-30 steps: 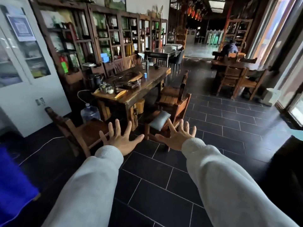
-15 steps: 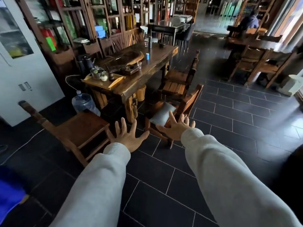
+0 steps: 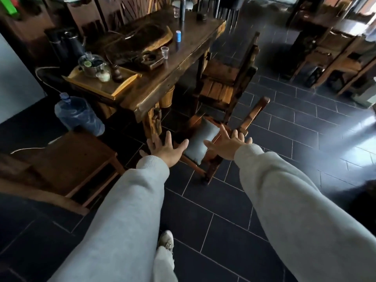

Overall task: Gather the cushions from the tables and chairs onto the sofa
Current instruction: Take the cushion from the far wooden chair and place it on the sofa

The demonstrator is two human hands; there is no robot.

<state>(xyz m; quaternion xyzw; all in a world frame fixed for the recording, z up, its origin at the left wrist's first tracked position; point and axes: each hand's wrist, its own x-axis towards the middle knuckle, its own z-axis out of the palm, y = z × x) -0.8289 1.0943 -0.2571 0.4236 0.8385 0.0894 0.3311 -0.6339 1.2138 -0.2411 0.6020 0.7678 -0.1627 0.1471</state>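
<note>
A small grey cushion [image 3: 200, 140] lies on the seat of a wooden chair [image 3: 253, 116] beside the long wooden table [image 3: 162, 82]. Both my arms, in grey sleeves, stretch out toward it. My left hand [image 3: 166, 148] hovers just left of the cushion with its fingers spread and nothing in it. My right hand [image 3: 227, 144] is at the cushion's right edge, fingers spread, holding nothing. The right hand hides part of the chair seat. No sofa is in view.
A wooden bench chair [image 3: 69, 165] stands at the left and a water jug [image 3: 78, 115] sits on the dark tiled floor. A second chair [image 3: 230, 72] stands behind the first. The table bears a tray [image 3: 101, 86] with a glass teapot and cups. More chairs stand at the far right.
I have walked closer and the view has tilted down. The chair with the cushion is much nearer, and both open hands have come up to the cushion's sides.
</note>
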